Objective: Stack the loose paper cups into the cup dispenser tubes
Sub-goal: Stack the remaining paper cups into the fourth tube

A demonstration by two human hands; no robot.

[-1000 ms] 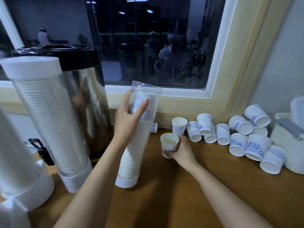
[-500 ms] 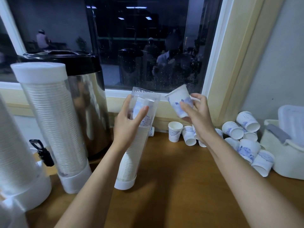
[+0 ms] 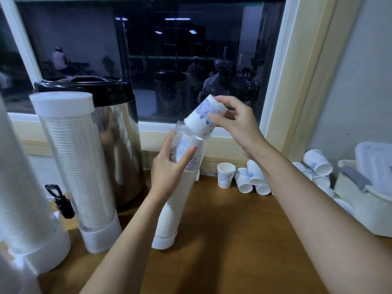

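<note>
counter (image 3: 233, 240): wood, under a dark window (image 3: 148, 60); steel urn (image 3: 118, 145) and full capped tube (image 3: 78, 166) on the left
loose cups (image 3: 244, 179): piled along the back wall, right side, some upright, some tipped
left hand (image 3: 169, 168): wrapped round upper part of open tube (image 3: 167, 219), tube leaning, base on counter
right hand (image 3: 237, 122): fingertips pinch one cup (image 3: 199, 122) upside down, rim at the tube mouth

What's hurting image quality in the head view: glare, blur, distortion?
Head view: the dark window mirrors ceiling lights and figures; wide-angle bowing tilts the window frame and stretches the left-edge dispenser, which looks soft; the steel urn carries reflections; soft arm shadows lie on the counter; the paper cup in the right hand and the clear tube in the left hand are sharp enough.
</note>
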